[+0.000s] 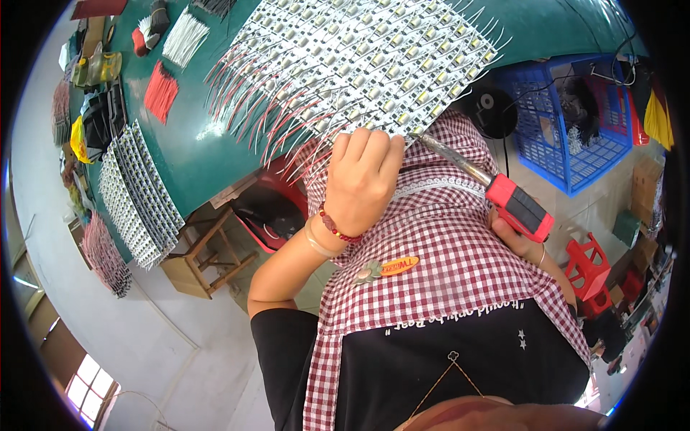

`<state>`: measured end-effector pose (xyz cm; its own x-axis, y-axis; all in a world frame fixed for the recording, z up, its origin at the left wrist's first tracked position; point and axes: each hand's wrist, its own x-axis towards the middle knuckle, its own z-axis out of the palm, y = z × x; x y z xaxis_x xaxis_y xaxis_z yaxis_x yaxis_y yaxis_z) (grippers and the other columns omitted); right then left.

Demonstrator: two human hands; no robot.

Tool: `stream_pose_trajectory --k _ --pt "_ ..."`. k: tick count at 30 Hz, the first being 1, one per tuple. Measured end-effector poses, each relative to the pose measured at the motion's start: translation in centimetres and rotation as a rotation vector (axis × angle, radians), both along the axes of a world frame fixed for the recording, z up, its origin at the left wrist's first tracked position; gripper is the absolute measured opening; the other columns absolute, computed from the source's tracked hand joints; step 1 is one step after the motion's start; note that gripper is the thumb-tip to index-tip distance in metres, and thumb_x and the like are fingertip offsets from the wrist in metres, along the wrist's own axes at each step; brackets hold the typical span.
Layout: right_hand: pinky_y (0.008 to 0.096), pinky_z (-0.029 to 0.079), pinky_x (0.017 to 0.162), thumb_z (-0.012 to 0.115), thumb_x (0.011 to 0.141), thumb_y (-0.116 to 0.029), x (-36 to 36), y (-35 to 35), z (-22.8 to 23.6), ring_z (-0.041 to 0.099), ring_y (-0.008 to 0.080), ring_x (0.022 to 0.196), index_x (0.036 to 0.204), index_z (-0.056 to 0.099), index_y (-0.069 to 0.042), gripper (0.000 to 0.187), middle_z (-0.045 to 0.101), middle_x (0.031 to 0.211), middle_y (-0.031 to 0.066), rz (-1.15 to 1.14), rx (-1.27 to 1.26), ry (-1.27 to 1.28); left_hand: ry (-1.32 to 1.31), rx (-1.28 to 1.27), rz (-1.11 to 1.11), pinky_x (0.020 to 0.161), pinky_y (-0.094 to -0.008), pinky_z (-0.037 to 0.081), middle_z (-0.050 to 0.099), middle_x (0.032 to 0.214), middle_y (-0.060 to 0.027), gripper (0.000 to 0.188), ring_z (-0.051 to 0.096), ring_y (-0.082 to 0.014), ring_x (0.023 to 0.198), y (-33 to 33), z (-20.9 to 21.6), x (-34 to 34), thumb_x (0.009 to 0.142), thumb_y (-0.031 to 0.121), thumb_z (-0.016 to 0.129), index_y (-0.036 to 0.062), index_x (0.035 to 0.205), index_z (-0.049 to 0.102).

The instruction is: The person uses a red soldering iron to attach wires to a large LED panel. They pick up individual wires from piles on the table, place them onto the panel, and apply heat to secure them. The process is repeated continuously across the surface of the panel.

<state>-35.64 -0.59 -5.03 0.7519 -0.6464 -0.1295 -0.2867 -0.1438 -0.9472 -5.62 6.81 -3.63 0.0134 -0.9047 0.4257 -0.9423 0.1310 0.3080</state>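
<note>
A large white circuit board panel, covered in rows of small components, lies at the near edge of the green table. Thin red and white wires stick out along its left and near sides. At the panel's near edge my left hand is closed, fingers curled together; its fingertips and whatever they pinch are hidden. A soldering iron with a red and black handle slants up from the right. Its tip meets the panel's near corner, just right of my left fingers. My right hand grips the handle, partly hidden behind it.
Bundles of red wires and white wires lie on the green table. More strips of boards rest at its left edge. A blue plastic crate, a black round object and a red stool stand right.
</note>
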Motion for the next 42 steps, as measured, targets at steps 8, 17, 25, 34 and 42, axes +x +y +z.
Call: stream_pose_trajectory --k 8,17,25,34,42 --pt "0.0351 0.042 0.051 0.069 0.066 -0.009 0.8 -0.6 0.4 0.056 0.0251 0.058 0.077 0.062 -0.004 0.014 0.060 0.071 0.0081 0.044 -0.138 -0.004 -0.005 0.018 0.006 0.061 -0.0347 0.037 0.043 0.071 -0.0053 0.019 0.047 -0.0214 0.068 0.0 0.3 -0.1 0.070 -0.001 0.064 0.0019 0.089 0.065" --pt "0.0354 0.043 0.051 0.067 0.064 -0.007 2.0 -1.0 0.8 0.056 0.0259 0.056 0.076 0.062 -0.003 0.014 0.060 0.070 0.0088 0.098 -0.251 -0.059 -0.038 0.027 0.002 0.063 -0.0340 0.036 0.043 0.072 -0.0053 0.020 0.047 -0.0212 0.069 -0.1 0.3 0.3 0.070 0.000 0.063 0.0023 0.089 0.064" --pt "0.0357 0.044 0.052 0.067 0.067 -0.009 0.5 -0.1 0.3 0.057 0.0263 0.058 0.073 0.061 -0.003 0.011 0.059 0.068 0.0083 0.009 -0.038 -0.029 -0.048 0.044 -0.007 0.063 -0.0335 0.036 0.044 0.072 -0.0050 0.021 0.047 -0.0206 0.069 -0.1 0.6 0.3 0.069 0.001 0.062 0.0023 0.089 0.064" --pt "0.0339 0.043 0.056 0.066 0.078 -0.017 -0.2 0.3 -1.0 0.056 0.0234 0.059 0.074 0.060 -0.004 0.015 0.060 0.068 0.0072 -0.022 0.088 -0.005 -0.090 0.051 0.022 0.065 -0.0324 0.035 0.049 0.074 -0.0013 0.019 0.050 -0.0174 0.071 0.2 0.6 0.8 0.069 0.004 0.064 0.0075 0.088 0.066" --pt "0.0314 0.044 0.059 0.055 0.094 -0.021 2.2 -0.5 -0.2 0.050 0.0152 0.056 0.114 0.051 0.003 0.032 0.052 0.066 0.0058 -0.125 0.413 -0.324 -0.049 0.049 0.063 0.068 -0.0331 0.037 0.052 0.076 0.0000 0.020 0.053 -0.0166 0.074 1.1 1.1 1.3 0.069 0.003 0.064 0.0090 0.088 0.067"
